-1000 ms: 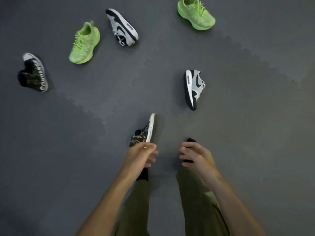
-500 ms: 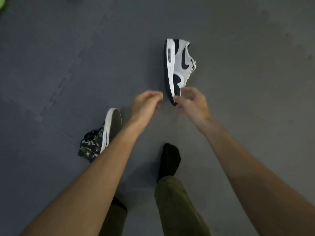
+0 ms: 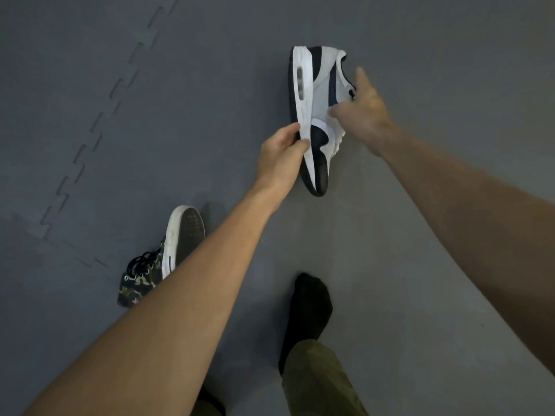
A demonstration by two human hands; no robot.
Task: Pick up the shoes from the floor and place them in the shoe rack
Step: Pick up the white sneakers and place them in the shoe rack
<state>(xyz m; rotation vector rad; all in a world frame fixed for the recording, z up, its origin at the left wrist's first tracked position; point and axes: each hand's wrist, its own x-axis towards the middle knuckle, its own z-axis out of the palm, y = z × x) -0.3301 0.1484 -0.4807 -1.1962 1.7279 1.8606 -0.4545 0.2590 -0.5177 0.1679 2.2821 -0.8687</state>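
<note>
— White, grey and navy: that is the sneaker [image 3: 315,115] I see at about one o'clock from the frame's middle, lying on its side on the grey foam floor mat [image 3: 120,85], sole edge facing nine o'clock, toe toward six.

— And the hands?

— My read: the left hand [image 3: 280,157] is pinched onto the white sole edge near the toe, thumb and fingers clamped on it. The right hand [image 3: 365,112] lies across the upper by the laces, fingers spread; whether it truly grips, I cannot tell.

— Anything else nearby?

— A camouflage high-top [image 3: 159,259] lies on its side at seven o'clock, well apart from the sneaker, partly behind the left forearm. At six o'clock, a black sock [image 3: 309,310] below an olive trouser leg [image 3: 318,382].
</note>
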